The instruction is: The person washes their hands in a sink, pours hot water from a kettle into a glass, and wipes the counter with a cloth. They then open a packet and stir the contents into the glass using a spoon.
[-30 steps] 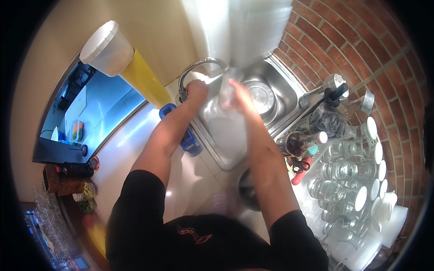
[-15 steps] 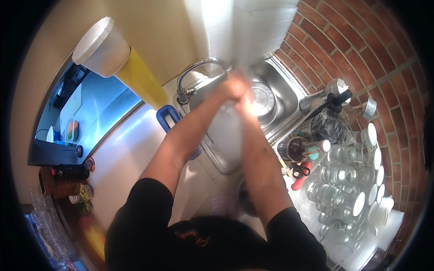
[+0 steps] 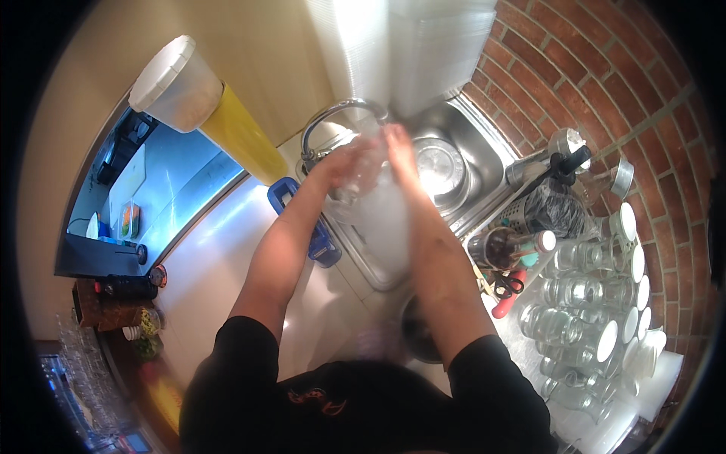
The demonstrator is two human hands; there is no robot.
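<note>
Both of my hands are up at the curved metal tap [image 3: 339, 107] over the double steel sink [image 3: 495, 144]. My left hand [image 3: 352, 163] is wet and partly blurred, its fingers spread toward the right under the spout. A clear, glassy patch beneath it looks like splashing water. My right hand [image 3: 398, 147] stands just right of the spout end, its fingers stretched upward and a little apart from the left hand. Neither hand shows an object in it. A round metal lid or bowl [image 3: 439, 168] lies in the right-hand basin, beside my right wrist.
Left of the sink stand a blue plastic holder [image 3: 324, 246], a yellow container [image 3: 246, 140] and a white tub [image 3: 170, 87]. On the right are a bottle [image 3: 503, 246], black-handled scissors [image 3: 508, 284] and several glass jars [image 3: 556, 324] by the brick wall [image 3: 597, 91]. Stacked clear containers [image 3: 439, 53] rise behind.
My hands were together in a blur beside the tap. Now they have parted, the left shifting left and down, the right staying near the spout.
</note>
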